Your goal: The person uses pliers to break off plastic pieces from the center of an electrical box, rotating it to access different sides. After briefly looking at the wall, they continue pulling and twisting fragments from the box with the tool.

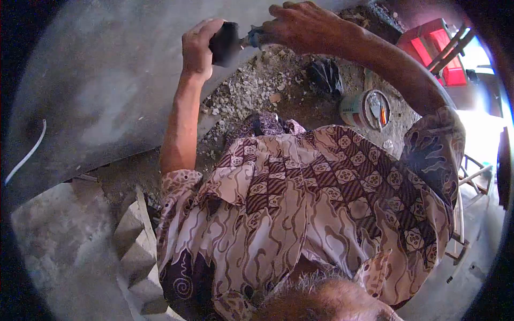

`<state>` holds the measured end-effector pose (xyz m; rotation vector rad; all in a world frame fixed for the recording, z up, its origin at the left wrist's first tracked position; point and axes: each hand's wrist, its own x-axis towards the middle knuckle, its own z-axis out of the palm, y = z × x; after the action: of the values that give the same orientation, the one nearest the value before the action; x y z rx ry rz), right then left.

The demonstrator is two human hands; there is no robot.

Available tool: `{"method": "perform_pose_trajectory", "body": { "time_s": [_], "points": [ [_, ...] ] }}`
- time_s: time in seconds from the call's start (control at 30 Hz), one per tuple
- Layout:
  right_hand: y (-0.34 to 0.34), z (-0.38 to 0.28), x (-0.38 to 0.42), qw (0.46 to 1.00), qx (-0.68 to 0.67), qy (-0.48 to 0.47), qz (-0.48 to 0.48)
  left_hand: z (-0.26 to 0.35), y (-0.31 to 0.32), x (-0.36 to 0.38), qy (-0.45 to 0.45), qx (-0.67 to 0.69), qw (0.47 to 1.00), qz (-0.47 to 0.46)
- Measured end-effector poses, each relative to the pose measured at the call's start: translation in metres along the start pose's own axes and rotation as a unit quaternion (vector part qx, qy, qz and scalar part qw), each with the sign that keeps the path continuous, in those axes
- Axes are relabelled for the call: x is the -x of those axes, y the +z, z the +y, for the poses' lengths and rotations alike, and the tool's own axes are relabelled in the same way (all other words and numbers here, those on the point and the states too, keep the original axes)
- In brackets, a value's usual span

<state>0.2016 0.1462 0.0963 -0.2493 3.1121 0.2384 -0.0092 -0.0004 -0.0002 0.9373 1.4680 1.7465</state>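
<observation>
My left hand (pixel 198 48) is closed around a dark, block-like object (pixel 225 45), raised at the top of the head view, its details lost in shadow and blur. To the right of it, my right hand (pixel 300 27) grips a tool with a blue handle (pixel 255 37). A short metal part of that tool points left and meets the side of the dark object. Fingers of my right hand hide the rest of the handle. Both arms are stretched forward over a patch of rubble (pixel 246 88).
A white bucket (pixel 350 109) with tools inside stands on the dirt, near a black plastic bag (pixel 324 75). A large grey surface (pixel 107 80) fills the upper left, with a white strip (pixel 27 152). A red crate (pixel 439 48) lies upper right; a metal frame (pixel 461 230) stands below it.
</observation>
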Motion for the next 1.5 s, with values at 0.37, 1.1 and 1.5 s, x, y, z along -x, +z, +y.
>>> {"method": "perform_pose_trajectory", "body": {
  "time_s": [0.37,1.1,1.5],
  "points": [
    [-0.018,0.013,0.009,0.988,0.007,-0.035,0.15,0.015,0.001,0.012,-0.088,0.27,0.957,0.066],
    [-0.013,0.017,-0.008,0.998,-0.041,0.01,0.045,0.03,0.014,0.014,-0.022,0.205,0.975,-0.079],
    [-0.008,0.007,-0.01,0.992,0.084,0.011,0.09,0.012,0.015,0.005,-0.093,0.195,0.965,0.15]
  ]
}}
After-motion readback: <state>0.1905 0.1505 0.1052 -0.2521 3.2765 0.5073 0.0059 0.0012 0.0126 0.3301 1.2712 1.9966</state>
